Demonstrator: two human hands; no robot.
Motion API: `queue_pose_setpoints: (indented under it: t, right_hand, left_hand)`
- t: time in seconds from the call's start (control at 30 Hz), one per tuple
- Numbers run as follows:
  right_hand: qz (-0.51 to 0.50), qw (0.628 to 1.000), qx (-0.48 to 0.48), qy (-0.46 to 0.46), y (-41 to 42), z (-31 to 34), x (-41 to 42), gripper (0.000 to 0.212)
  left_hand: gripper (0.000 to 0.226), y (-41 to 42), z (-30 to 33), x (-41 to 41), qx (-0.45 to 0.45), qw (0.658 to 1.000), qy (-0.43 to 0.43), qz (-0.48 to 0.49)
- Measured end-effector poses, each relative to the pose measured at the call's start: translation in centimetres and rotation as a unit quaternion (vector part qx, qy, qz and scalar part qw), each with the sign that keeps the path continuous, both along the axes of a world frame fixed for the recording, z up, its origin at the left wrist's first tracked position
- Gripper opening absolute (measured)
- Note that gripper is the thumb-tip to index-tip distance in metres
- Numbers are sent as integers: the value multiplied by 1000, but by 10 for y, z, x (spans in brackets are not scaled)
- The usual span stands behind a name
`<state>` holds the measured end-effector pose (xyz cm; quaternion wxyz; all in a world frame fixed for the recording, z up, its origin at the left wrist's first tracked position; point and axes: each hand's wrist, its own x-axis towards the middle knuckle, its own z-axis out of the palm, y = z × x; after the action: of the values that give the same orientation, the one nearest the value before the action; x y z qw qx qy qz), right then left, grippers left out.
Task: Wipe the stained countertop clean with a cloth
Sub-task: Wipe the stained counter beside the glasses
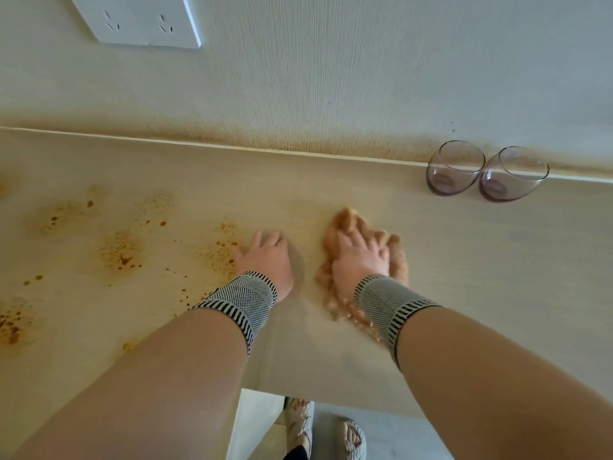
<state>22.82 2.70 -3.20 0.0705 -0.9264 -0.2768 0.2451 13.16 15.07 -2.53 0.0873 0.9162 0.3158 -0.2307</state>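
Note:
A crumpled orange-brown cloth (345, 224) lies on the pale countertop (481, 260), and my right hand (360, 257) presses down on it with spread fingers. My left hand (267, 257) rests flat on the bare counter just left of the cloth. Brown splatter stains (121, 255) spot the counter to the left of my left hand, reaching the left edge. A brownish stain band (331, 146) runs along the foot of the wall. Both wrists wear striped knitted bands.
Two clear glass tumblers (455, 169) (512, 175) stand side by side against the wall at the right. A white wall socket (142, 19) sits at upper left. The counter's front edge (331, 398) is near my body, with my feet below.

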Motion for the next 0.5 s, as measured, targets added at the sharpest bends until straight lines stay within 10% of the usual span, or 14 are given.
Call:
queue_pose_setpoints:
  t: [0.17, 0.37, 0.5]
  right_hand:
    - [156, 987, 38, 3, 2, -7, -2, 61]
    - [-241, 969, -46, -40, -25, -16, 37, 73]
    - [-190, 981, -35, -31, 13, -15, 34, 77]
  left_hand:
    - [70, 16, 3, 17, -6, 1000, -5, -8]
    - [70, 23, 2, 28, -28, 999, 21, -32]
    - [66, 37, 5, 29, -33, 998, 13, -55]
